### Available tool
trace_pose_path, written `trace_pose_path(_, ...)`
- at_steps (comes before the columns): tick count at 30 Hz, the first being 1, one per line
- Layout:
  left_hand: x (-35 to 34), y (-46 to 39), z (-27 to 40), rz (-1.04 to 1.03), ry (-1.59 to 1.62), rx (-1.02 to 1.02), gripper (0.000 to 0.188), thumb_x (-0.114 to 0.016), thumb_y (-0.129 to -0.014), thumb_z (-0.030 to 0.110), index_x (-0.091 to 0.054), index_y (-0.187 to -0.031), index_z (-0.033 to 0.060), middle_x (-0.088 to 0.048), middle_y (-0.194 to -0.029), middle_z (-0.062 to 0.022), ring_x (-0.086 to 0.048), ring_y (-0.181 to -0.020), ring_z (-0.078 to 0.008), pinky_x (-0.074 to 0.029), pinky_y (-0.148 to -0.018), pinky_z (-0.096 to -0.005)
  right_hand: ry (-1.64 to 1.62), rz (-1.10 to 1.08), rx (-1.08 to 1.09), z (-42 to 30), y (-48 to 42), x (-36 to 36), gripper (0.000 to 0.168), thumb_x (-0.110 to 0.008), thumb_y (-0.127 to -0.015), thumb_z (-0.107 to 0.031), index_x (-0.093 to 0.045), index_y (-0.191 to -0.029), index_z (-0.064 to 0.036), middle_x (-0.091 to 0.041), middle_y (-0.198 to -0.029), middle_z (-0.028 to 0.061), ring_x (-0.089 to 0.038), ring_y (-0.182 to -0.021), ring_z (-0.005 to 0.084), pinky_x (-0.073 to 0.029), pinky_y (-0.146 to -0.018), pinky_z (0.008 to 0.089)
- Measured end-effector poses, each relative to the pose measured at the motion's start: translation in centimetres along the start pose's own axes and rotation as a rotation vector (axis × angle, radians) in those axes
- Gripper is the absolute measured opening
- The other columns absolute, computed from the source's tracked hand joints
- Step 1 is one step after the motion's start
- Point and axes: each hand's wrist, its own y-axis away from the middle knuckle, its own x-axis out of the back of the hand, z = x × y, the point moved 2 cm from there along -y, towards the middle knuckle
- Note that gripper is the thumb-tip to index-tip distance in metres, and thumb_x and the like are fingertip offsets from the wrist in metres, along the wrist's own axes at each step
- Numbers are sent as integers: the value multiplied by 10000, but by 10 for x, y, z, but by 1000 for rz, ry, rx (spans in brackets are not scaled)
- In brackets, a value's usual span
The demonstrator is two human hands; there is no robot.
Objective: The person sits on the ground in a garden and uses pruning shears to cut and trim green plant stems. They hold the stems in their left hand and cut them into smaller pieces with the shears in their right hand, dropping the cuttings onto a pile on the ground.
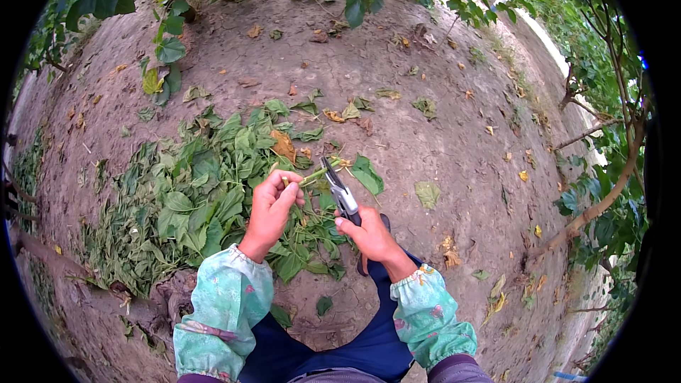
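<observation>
My left hand (273,213) pinches a short green stem (315,175) near its lower end, the stem pointing up to the right. In my right hand (367,231) is a pair of pruning shears (343,197) with a silvery body and dark blades. The blades lie across the upper part of the stem; whether they have cut into it I cannot tell. Under and left of my hands spreads a pile of picked green leaves (197,186), some wilted. A single large leaf (367,174) lies on the soil just right of the blades.
A thick gnarled trunk (175,295) lies low at the left beside the pile. Leafy branches (356,5) hang in at the top, and a bare limb (596,213) curves up at the right. Dry leaves (451,255) dot the cracked soil.
</observation>
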Motion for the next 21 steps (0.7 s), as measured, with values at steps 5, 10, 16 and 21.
trace_pose_path(5,-2,0,0,-92,74,189,204,-605,-1055,211,-654,-1111,21,-593,-802,17,-532,-697,-65,-445,-650,-234,48,3,34,-1,2,-1,253,-706,-920,-203,-657,-1055,5,-608,-714,85,-578,-675,188,-480,-663,382)
trace_pose_path(10,-1,1,-5,-77,80,217,248,-571,-1075,260,-674,-1085,35,-585,-791,33,-511,-683,-51,-419,-631,-217,252,27,56,-23,6,2,259,-708,-917,-201,-656,-1054,13,-654,-753,175,-655,-708,299,-501,-693,426)
trace_pose_path(16,0,1,-5,-62,44,207,239,-574,-1072,255,-673,-1080,37,-622,-824,16,-552,-719,-64,-437,-662,-228,287,24,36,-28,5,1,258,-704,-917,-208,-648,-1032,17,-656,-761,201,-668,-723,337,-498,-698,452)
trace_pose_path(21,-17,9,36,264,-469,-307,185,-667,-978,119,-643,-1118,0,-658,-1017,-87,-617,-928,-166,-492,-857,-303,226,71,20,-16,5,5,259,-694,-920,-217,-647,-1021,17,-638,-733,178,-647,-690,320,-493,-683,446)
